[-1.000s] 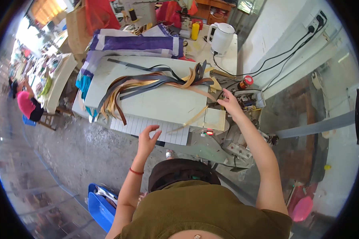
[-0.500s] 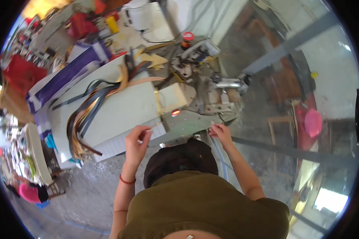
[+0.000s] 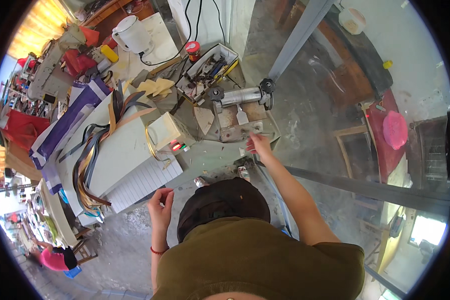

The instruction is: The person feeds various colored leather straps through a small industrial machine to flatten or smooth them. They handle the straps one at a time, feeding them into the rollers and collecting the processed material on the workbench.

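My left hand point(image 3: 161, 206) hovers near the striped paper at the table's front edge. Its fingers are loosely curled with the thumb apart, and I see nothing in them. My right hand point(image 3: 258, 145) reaches to the near edge of a small roller machine point(image 3: 241, 96), its fingers partly spread and apparently empty. The machine has a metal roller between two black knobs and a flat base. A white-bladed scraper-like piece point(image 3: 241, 116) lies on that base. Left of it stands a cream box point(image 3: 171, 131) with a lit red display and a yellow ring-shaped band at its side.
Dark and tan leather-like strips point(image 3: 92, 145) lie over the white board point(image 3: 127, 142). Behind are a tray of tools point(image 3: 207, 72), a red-lidded jar point(image 3: 193, 50) and a white kettle point(image 3: 132, 34). A grey metal bar point(image 3: 305, 37) rises at right. Another person point(image 3: 55, 258) sits far left.
My right hand has moved up and left toward the roller machine's base. My left hand has dropped lower, away from the table edge. The view has shifted and become sharper.
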Tool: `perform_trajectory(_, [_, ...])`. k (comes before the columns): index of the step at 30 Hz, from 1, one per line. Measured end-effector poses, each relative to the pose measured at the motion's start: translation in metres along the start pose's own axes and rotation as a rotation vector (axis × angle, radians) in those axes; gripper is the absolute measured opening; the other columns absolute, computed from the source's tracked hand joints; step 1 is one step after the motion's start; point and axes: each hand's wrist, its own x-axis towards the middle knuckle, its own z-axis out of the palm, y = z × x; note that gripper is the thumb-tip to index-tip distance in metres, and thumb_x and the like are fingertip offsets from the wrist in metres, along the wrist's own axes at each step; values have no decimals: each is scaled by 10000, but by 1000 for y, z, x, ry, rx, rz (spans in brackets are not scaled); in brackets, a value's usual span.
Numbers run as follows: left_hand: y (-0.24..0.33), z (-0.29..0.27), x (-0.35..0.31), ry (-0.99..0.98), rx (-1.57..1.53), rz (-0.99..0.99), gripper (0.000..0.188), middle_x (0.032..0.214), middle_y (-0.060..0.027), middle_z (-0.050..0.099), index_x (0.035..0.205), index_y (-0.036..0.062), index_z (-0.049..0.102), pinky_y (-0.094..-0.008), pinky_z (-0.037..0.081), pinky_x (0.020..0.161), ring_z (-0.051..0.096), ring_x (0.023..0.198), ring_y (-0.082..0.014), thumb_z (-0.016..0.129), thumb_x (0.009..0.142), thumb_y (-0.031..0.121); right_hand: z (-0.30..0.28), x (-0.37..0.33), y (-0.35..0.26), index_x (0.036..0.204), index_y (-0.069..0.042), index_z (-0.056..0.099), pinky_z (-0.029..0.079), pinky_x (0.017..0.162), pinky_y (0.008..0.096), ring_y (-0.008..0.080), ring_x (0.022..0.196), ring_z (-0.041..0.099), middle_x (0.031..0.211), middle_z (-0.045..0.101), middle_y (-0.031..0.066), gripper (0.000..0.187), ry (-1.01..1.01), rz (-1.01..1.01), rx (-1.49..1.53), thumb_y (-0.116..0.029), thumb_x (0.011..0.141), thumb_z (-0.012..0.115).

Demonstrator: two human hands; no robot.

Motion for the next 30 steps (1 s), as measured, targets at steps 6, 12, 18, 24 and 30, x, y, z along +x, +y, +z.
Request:
perform_trajectory(6, [16,28,-19,4,-16,22,72,665,-9,596,888,9,634,-218,406,561,506,598,-57,633,834,58,16,13,6,811,-63,582,502,512,288,170,585,643,733,644,62,358,-57,25,168,-411,810,666])
perform_trajectory(12, [12,32,-30,-8,42,-16,93,689,4,595,906,3,626,-215,433,606,527,641,-51,625,854,80,16,14,5,820,-48,584,499,502,283,182,578,647,738,652,80,317,-72,63,264,-352,816,674])
perform_trajectory(18, [13,29,-29,-2,53,-6,91,694,2,603,909,5,631,-218,434,598,529,634,-51,630,849,73,14,20,8,869,-35,591,521,524,297,192,603,657,765,664,90,333,-77,96,294,-353,814,675])
perform_trajectory(24, [4,20,-29,17,1,14,90,657,-14,596,900,14,640,-228,414,554,506,595,-56,643,826,65,17,11,8,867,-50,589,522,517,308,183,609,646,755,652,74,366,-82,109,302,-404,815,664])
perform_trajectory(30, [9,-49,13,106,107,103,101,616,-43,565,891,15,636,-241,409,529,507,564,-78,650,826,91,18,-6,31,754,-111,557,474,454,260,137,541,591,643,587,22,405,-118,161,314,-505,833,606])
